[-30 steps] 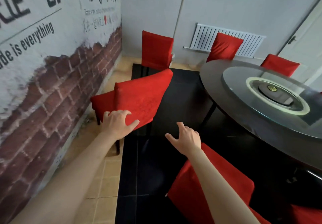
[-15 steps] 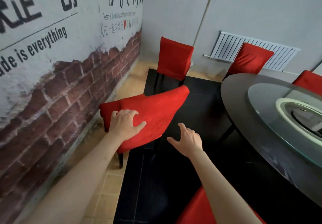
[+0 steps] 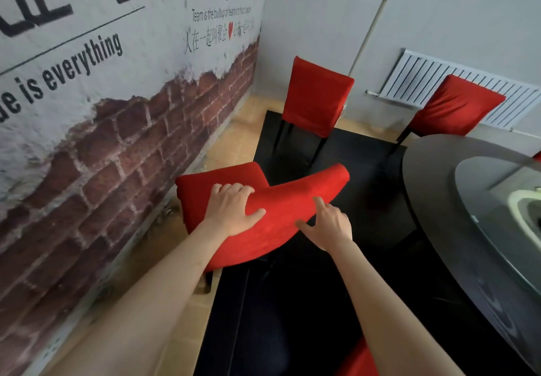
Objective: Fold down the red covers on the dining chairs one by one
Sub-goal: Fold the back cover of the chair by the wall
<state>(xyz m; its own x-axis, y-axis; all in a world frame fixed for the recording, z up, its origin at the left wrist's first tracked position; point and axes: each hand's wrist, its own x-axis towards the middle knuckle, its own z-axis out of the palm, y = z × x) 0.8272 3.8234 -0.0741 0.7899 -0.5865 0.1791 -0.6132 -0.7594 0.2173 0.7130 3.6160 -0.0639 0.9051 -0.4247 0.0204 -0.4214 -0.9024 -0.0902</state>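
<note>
A: Head camera: left hand (image 3: 234, 214) grips the top edge of the near chair's red cover (image 3: 281, 214), fingers curled over it, at 11 o'clock from the right hand (image 3: 329, 225).

B: And the right?

A: Spread open, fingertips just touching the fabric; half a second ago it hung clear. Two chairs at 12 and 1 o'clock look untouched, so plenty remains.

You see three red-covered chairs: nearest chair (image 3: 281, 214), second chair (image 3: 317, 97), third chair (image 3: 456, 106). One round table (image 3: 433, 176), one radiator (image 3: 439, 83). Two hands: left hand (image 3: 231, 214), right hand (image 3: 330, 223).
</note>
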